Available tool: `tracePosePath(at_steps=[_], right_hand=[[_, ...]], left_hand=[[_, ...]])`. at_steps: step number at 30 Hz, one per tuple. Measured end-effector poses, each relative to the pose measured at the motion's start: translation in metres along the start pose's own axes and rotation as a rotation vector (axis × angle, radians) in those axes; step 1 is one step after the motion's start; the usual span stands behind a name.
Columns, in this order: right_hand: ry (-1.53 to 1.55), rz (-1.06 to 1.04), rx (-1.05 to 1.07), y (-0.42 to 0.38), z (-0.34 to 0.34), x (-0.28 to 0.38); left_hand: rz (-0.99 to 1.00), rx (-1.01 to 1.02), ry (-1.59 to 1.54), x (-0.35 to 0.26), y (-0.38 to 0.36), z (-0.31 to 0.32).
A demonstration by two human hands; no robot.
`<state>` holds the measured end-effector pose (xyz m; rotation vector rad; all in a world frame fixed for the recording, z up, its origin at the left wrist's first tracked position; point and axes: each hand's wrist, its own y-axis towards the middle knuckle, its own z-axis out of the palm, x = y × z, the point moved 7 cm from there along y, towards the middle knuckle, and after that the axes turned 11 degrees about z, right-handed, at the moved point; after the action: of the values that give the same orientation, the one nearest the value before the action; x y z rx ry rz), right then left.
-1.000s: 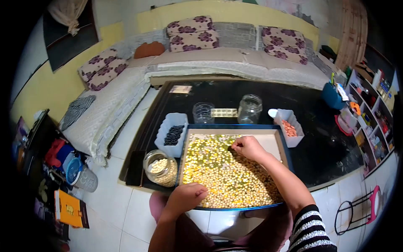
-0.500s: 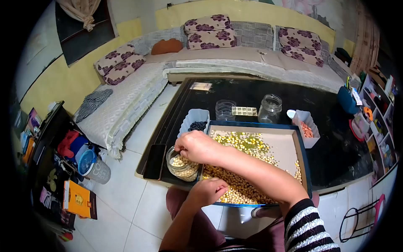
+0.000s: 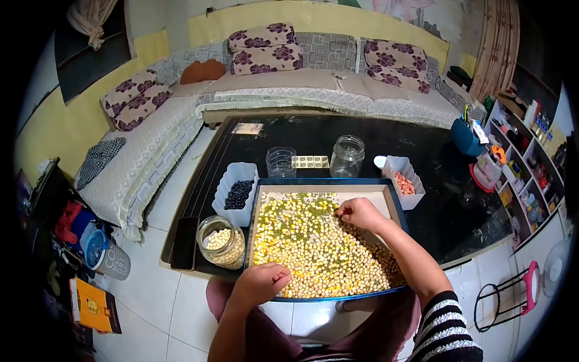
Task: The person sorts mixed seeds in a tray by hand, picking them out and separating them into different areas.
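Observation:
A shallow box lid (image 3: 395, 208) with a dark blue rim holds a spread of pale round beans (image 3: 338, 268), yellow corn kernels and small green beans. My right hand (image 3: 360, 213) is at the far right part of the spread, its fingertips pinched down at the beans; whatever is between them is hidden. Over the near left corner, my left hand (image 3: 260, 285) hovers with fingers curled together, their contents not visible. A glass jar (image 3: 226, 256) partly filled with pale round beans stands left of the lid, close to my left hand.
A plastic tub of black beans (image 3: 236, 196) stands behind the jar, beside a phone (image 3: 184, 244). Two clear jars (image 3: 347, 158) and a blister-like strip (image 3: 310, 161) lie beyond the lid. Right of it is a tub of pink nuts (image 3: 403, 183). All rest on the black table (image 3: 446, 223).
My right hand has moved from the jar's mouth across to the right side of the lid. My left hand stays near the lid's near left corner. The view has shifted.

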<state>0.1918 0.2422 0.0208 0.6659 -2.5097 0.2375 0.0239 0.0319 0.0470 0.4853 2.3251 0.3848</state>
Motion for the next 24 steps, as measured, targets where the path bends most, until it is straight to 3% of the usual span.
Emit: tracePosePath(at_steps=[6,10,24], right_hand=[[0.024,-0.047,0.014,-0.001,0.010,0.004],[-0.121,-0.114,0.046,0.002,0.025,0.005],[-0.205,-0.109,0.114,-0.006,0.017,0.009]], left_hand=[[-0.005,0.008,0.012,0.002,-0.002,0.002],[-0.016,0.033,0.022,0.003,-0.002,0.003],[-0.100,0.080,0.014,0.007,-0.003,0.005]])
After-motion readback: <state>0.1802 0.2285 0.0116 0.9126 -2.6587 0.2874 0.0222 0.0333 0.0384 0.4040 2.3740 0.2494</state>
